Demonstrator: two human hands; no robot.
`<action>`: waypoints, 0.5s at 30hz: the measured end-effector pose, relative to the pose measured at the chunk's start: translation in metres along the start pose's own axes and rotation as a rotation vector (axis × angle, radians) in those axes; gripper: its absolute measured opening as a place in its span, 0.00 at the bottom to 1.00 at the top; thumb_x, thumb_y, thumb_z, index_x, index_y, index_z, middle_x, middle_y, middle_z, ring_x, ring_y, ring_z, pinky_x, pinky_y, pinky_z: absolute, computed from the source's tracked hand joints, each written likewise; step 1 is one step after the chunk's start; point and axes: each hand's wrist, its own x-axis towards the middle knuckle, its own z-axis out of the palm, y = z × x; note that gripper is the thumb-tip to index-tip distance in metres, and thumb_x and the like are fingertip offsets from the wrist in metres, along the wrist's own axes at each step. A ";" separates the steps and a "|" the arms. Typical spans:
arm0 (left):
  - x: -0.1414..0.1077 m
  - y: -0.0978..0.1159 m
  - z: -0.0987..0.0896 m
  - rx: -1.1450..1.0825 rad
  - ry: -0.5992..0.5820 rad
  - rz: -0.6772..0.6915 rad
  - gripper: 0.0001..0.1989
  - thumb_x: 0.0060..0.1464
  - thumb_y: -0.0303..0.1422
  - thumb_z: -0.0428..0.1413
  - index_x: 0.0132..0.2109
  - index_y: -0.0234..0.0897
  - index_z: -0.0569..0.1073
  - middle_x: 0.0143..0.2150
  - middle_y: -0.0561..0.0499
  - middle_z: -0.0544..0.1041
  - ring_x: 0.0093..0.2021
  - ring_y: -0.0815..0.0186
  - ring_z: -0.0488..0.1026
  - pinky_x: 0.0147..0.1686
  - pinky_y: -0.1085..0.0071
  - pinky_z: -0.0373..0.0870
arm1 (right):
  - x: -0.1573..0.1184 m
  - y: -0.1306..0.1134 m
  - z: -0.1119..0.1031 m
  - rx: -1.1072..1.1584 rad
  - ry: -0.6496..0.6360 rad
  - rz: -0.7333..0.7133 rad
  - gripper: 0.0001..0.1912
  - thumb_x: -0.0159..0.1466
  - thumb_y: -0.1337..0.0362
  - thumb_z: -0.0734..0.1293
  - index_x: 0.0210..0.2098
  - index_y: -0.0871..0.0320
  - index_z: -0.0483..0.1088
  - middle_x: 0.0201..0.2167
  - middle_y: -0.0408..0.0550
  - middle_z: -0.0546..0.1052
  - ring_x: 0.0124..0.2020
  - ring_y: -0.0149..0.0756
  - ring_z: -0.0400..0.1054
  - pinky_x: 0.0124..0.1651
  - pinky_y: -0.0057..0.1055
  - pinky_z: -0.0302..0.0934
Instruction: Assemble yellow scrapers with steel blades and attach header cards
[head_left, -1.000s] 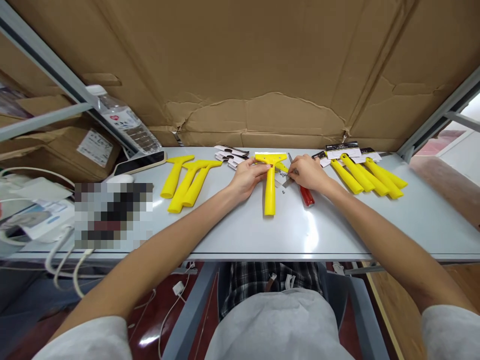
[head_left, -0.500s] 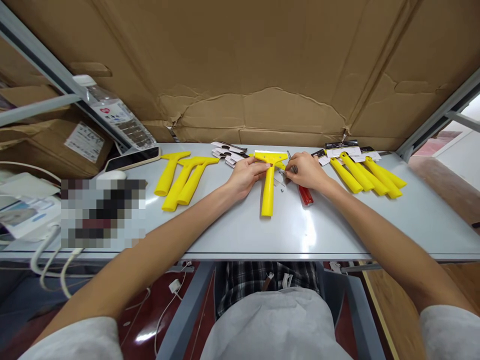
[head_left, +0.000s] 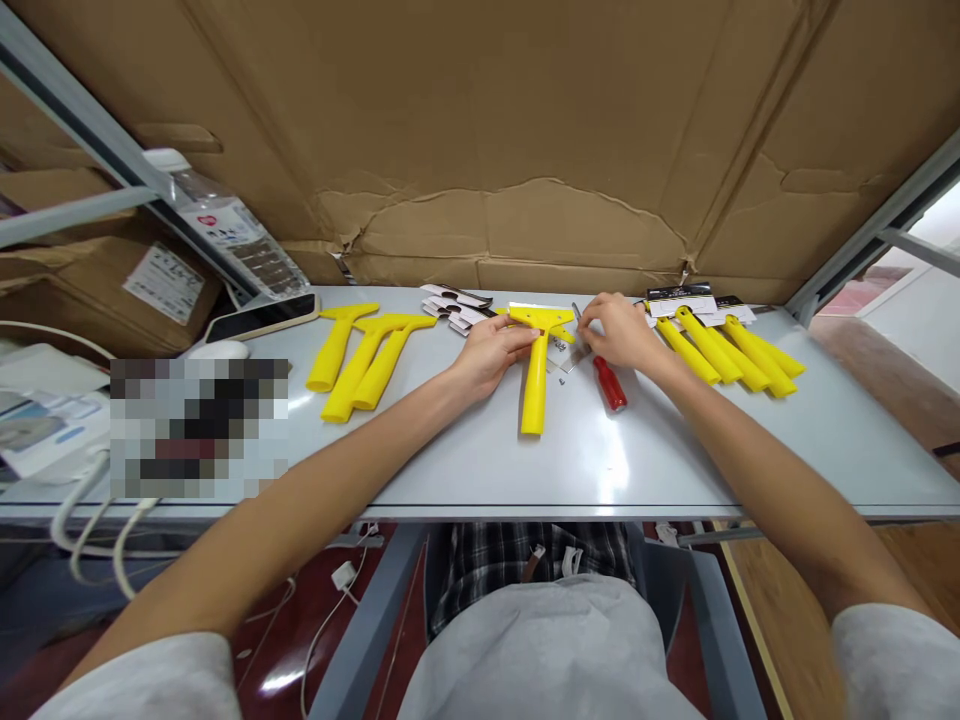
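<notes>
My left hand [head_left: 487, 355] pinches the head of a yellow T-shaped scraper [head_left: 535, 385], whose handle points toward me. A thin metal strip shows along its top edge. Just right of the scraper, my right hand [head_left: 616, 330] has its fingers pressed together; what they hold, if anything, is too small to tell. Beneath that hand lies a red-handled screwdriver [head_left: 609, 384], its shaft partly hidden by the fingers. Small screws [head_left: 562, 381] and a clear bag [head_left: 564, 354] lie between the hands, with another yellow piece partly hidden behind the scraper.
Three yellow scrapers [head_left: 367, 365] lie on the left. Folded cards [head_left: 457, 305] sit at the back. Several yellow scrapers with black-and-white cards [head_left: 739, 350] rest on the right. A phone [head_left: 262, 317], a bottle [head_left: 232, 225] and cables are at the left; cardboard [head_left: 510, 130] stands behind.
My right hand has risen slightly away from the screws and bag, uncovering more of the red handle and the bag. My left hand and the scraper are nearly unmoved.
</notes>
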 end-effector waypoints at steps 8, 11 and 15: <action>-0.017 -0.006 0.016 0.099 -0.042 0.029 0.18 0.43 0.32 0.74 0.42 0.35 0.81 0.40 0.44 0.85 0.40 0.59 0.81 0.45 0.61 0.75 | -0.002 -0.018 -0.013 0.447 0.207 -0.085 0.08 0.66 0.58 0.72 0.39 0.53 0.83 0.51 0.52 0.83 0.53 0.47 0.76 0.57 0.46 0.68; -0.020 -0.007 0.018 0.137 -0.027 0.050 0.18 0.41 0.32 0.74 0.41 0.35 0.81 0.36 0.46 0.84 0.36 0.60 0.79 0.41 0.62 0.74 | -0.006 -0.030 -0.007 0.478 0.114 -0.097 0.07 0.65 0.59 0.72 0.38 0.54 0.83 0.52 0.52 0.83 0.53 0.47 0.76 0.57 0.47 0.68; -0.021 -0.008 0.019 0.177 -0.022 0.081 0.15 0.43 0.30 0.72 0.41 0.35 0.82 0.35 0.47 0.84 0.36 0.59 0.79 0.41 0.62 0.75 | -0.008 -0.034 -0.006 0.457 0.062 -0.044 0.08 0.66 0.60 0.72 0.39 0.55 0.83 0.55 0.53 0.82 0.55 0.47 0.75 0.57 0.46 0.67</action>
